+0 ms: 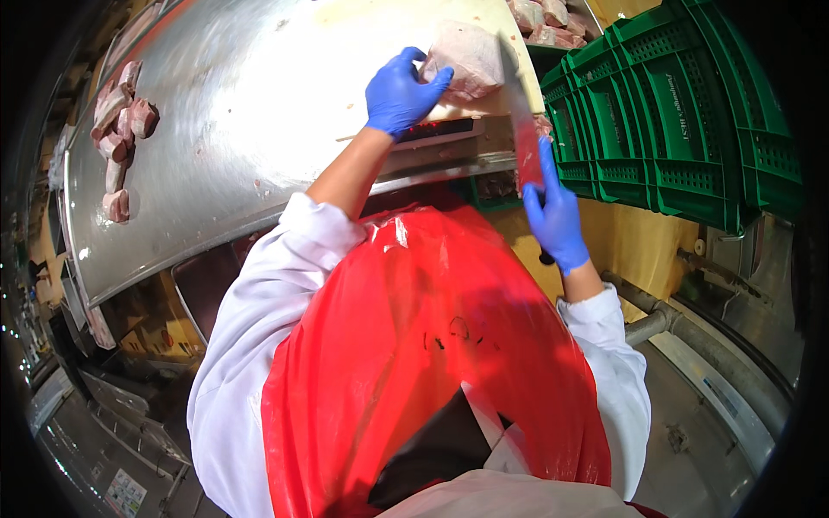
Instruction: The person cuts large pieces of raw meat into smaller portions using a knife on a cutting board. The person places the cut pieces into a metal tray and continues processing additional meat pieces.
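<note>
Meat [465, 60] is steadied by the half-open left hand [399, 93]; slipping is presumably resisted. A knife [524, 129] is gripped by the curled right hand [557, 223].

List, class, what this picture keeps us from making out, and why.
Head view: knife handle, mostly hidden by the right grip.
Head view: underside of the large meat piece, hidden by its own bulk.
Head view: smaller meat pieces at upper right, cut off by the top edge.
Head view: blade, blurred; its cutting edge is unclear.

White lettering [676, 105] stands on a green crate [611, 121], unreadable marks [459, 327] on the red apron [414, 285] and a pale label [126, 493].
</note>
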The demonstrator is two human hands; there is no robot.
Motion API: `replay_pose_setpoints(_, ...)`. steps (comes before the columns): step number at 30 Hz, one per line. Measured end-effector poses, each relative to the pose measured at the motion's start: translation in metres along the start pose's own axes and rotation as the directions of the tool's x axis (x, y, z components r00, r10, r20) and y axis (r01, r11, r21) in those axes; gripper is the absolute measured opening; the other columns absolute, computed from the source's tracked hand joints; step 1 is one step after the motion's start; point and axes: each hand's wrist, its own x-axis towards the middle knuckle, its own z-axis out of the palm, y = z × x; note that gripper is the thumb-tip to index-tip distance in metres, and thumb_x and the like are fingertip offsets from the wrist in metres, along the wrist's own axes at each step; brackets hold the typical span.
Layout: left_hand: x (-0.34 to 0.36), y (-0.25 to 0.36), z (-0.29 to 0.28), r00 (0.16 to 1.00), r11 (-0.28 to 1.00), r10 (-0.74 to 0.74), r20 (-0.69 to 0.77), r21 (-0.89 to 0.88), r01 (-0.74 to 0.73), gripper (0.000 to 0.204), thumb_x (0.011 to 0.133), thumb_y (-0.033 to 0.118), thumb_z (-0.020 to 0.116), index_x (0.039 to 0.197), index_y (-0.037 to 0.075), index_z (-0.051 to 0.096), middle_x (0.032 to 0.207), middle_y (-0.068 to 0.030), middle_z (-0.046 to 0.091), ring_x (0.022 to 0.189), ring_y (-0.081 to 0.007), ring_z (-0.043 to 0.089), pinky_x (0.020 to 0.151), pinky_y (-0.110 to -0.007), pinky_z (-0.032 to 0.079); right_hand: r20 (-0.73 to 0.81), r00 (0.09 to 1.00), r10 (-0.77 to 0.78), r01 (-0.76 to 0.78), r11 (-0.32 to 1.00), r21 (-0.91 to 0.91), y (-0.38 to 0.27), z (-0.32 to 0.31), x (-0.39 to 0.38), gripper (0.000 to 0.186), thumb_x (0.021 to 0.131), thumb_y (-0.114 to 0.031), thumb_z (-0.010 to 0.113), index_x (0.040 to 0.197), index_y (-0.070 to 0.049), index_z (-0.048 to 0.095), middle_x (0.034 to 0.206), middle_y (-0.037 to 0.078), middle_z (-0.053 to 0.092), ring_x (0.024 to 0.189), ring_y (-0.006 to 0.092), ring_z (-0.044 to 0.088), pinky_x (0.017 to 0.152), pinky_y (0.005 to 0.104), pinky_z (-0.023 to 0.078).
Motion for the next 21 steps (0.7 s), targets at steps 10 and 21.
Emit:
replay_pose_setpoints(10, 0.004, -0.029, 0.018, 0.976, 0.941, -0.216, 0.008, -0.264, 0.21, 0.034, 0.079, 0.034, 0.073, 0.075, 0.001, 0.064, 0.065, -0.015, 0.065, 0.059, -0.023, 0.063, 0.062, -0.038, 0.052, -0.082, 0.979, -0.188, 0.177, 0.976, -0.125, -0.036, 0.051, 0.157, 0.074, 0.091, -0.018, 0.055, 0.159, -0.021, 0.025, 0.076, 0.029, 0.065, 0.07, 0.0472, 0.065, 0.068, 0.0546, 0.051)
replay_pose_setpoints(21, -0.015, -0.039, 0.023, 0.949, 0.919, -0.259, -0.181, -0.348, 0.185, 0.025, 0.077, 0.023, 0.07, 0.076, -0.001, 0.064, 0.064, -0.0164, 0.064, 0.056, -0.0223, 0.061, 0.06, -0.035, 0.052, 0.45, 0.879, -0.156, 0.407, 0.737, -0.54, -0.05, 0.037, 0.124, 0.075, 0.09, -0.006, 0.05, 0.158, -0.015, 0.023, 0.088, 0.023, 0.07, 0.077, 0.0404, 0.07, 0.066, 0.0526, 0.055)
